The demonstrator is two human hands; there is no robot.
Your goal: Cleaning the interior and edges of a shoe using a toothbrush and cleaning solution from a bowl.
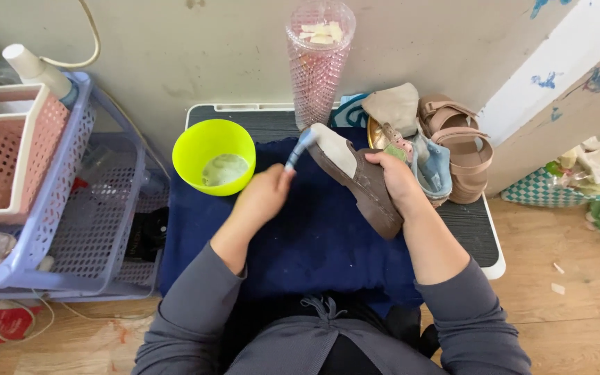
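My left hand (262, 198) is clamped on a small blue-handled brush (298, 149), its tip touching the brown suede shoe (355, 177) my right hand (397, 182) grips (over the navy cloth (314, 243))

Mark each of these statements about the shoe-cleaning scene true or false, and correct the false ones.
1. The right hand holds a brown and grey suede shoe. True.
2. The left hand holds a pair of scissors. False: it holds a small blue-handled brush against the shoe's toe.
3. The round lime-green plastic bowl is turned upside down. False: it stands upright with cloudy liquid inside.
4. A dark blue cloth lies under the hands. True.
5. The tan strappy sandals lie in the lilac plastic basket. False: they lie by the wall on the right, far from the basket.
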